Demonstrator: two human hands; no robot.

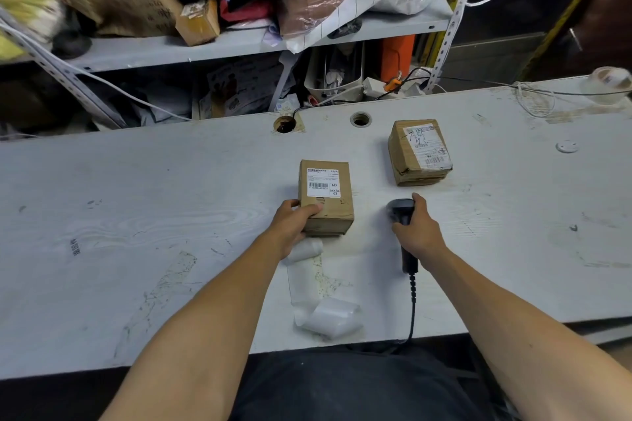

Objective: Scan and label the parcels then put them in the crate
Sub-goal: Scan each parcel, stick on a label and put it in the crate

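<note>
now | left hand (294, 220) grips parcel (326, 203), label "mxrc 03" | right hand (415, 232) grips scanner (400, 210)

Near parcel (326, 197) sits mid-table (136, 215) — scanner (403, 215) just right of it, second parcel (420, 151) behind the scanner, label roll (333, 317) at the front edge.

Scuffed white worktable (136, 202) bearing two labelled cardboard parcels (326, 202) (420, 151), a curling strip of label backing (318, 294), a tape roll (610, 84) and coiled wire (533, 99) far right.
</note>
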